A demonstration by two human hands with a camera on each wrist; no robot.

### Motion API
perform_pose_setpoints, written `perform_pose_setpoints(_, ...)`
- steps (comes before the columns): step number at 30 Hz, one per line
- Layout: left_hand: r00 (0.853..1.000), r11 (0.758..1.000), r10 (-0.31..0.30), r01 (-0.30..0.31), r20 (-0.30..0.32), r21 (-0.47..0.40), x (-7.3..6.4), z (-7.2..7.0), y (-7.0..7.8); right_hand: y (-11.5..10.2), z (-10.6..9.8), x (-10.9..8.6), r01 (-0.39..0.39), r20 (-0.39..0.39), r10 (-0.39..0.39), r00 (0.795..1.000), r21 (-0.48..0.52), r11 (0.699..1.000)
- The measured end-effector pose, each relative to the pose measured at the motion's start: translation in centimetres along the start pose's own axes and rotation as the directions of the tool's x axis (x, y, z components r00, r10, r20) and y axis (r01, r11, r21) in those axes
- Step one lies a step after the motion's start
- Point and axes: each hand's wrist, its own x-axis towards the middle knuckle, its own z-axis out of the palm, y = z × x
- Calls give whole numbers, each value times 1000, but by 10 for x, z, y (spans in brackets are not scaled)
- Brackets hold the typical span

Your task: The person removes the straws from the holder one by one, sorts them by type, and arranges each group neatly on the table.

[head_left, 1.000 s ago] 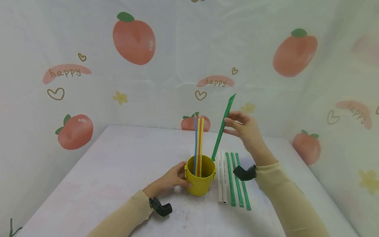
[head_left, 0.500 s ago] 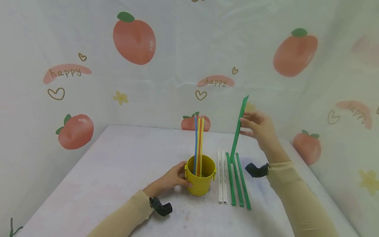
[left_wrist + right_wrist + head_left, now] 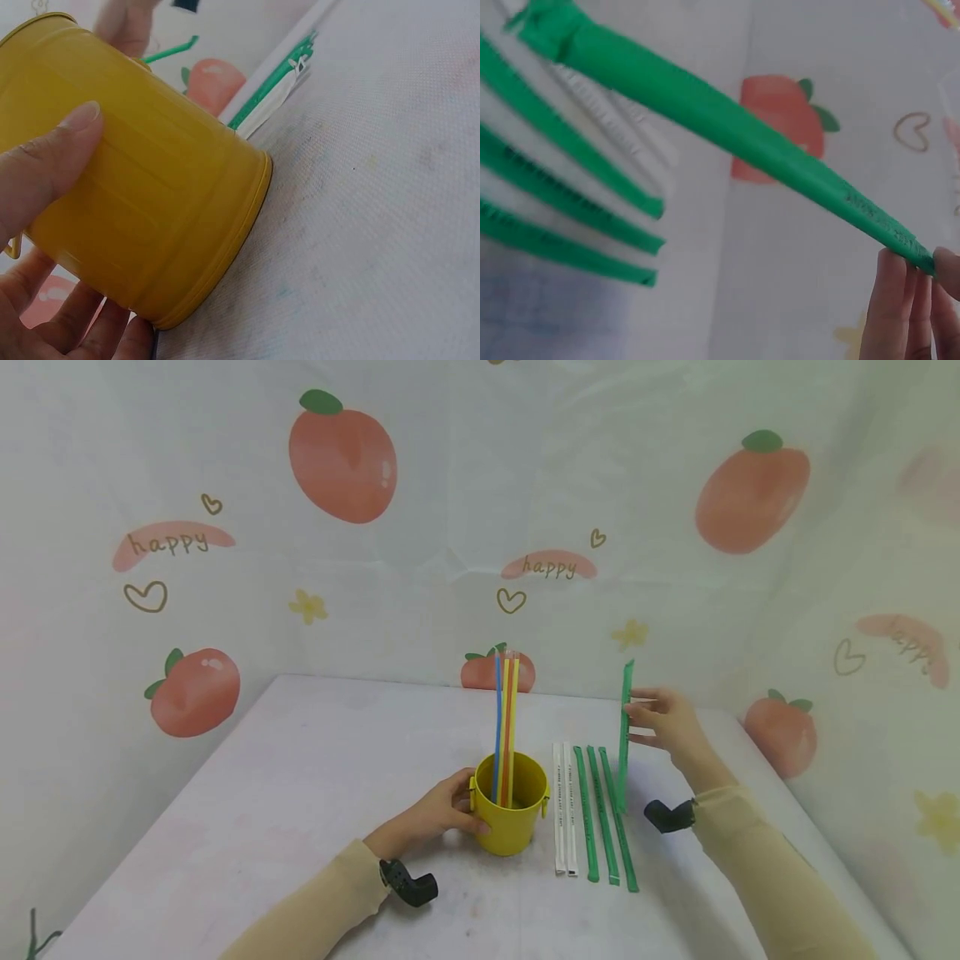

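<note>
My left hand [image 3: 431,817] grips a small yellow metal bucket [image 3: 508,832] from its left side. In the left wrist view the thumb lies across the bucket wall and the fingers reach around the other side. Blue, yellow and orange straws [image 3: 507,718] stand upright inside it, apparently in clear wrappers. My right hand [image 3: 671,727] pinches a green paper-wrapped straw [image 3: 625,735] near its upper part. That straw hangs nearly upright just above the right end of a row of wrapped straws; whether its lower end touches them, I cannot tell.
Right of the bucket, two white wrapped straws [image 3: 565,810] and three green wrapped straws [image 3: 606,818] lie side by side on the white tabletop [image 3: 337,760]. A fruit-patterned white curtain [image 3: 442,485] hangs behind the table.
My right hand has carried the green straw from beside the bucket rim rightward over the row, then lowered it and turned it more upright. The left hand and bucket have stayed put.
</note>
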Motion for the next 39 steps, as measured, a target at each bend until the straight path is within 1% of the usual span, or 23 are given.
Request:
perform_pose_setpoints(7, 1000, 1000, 10, -10, 2, 6, -1, 0, 1, 28, -11, -3, -107, -19, 105, 994, -83, 991)
perform_pose_setpoints(11, 1000, 1000, -7, 7, -1, -9, -1, 0, 0, 43, -14, -4, -174, -19, 173, 985, -128, 976)
perform_pose_setpoints(14, 1000, 999, -11, 11, 5, -30, -1, 0, 0, 53, -15, -6, -210, 2, 214, 977, -171, 963)
perform_pose_setpoints(18, 1000, 999, 2, -1, 12, -36, -2, 0, 0, 63, -14, -10, -252, 20, 261, 965, -197, 948)
perform_pose_setpoints(21, 1000, 999, 11, -10, 16, -31, -2, 0, -1, 69, -12, -11, -289, 9, 297, 955, -198, 936)
perform_pose_setpoints(26, 1000, 999, 11, -10, 22, -33, -1, 0, -2, 80, -7, -12, -332, -6, 341, 940, -243, 911)
perform_pose_setpoints(31, 1000, 999, -4, 4, 8, -36, -1, 1, -1, 89, -2, -13, -380, -28, 385, 922, -244, 892)
perform_pose_setpoints(37, 1000, 999, -20, 20, -6, -45, -1, 2, 2, 95, 0, -14, -395, -23, 403, 915, -257, 882)
perform_pose_setpoints(39, 1000, 999, -22, 21, -7, -46, -1, 2, 2, 97, 1, -14, -397, -16, 406, 914, -249, 884)
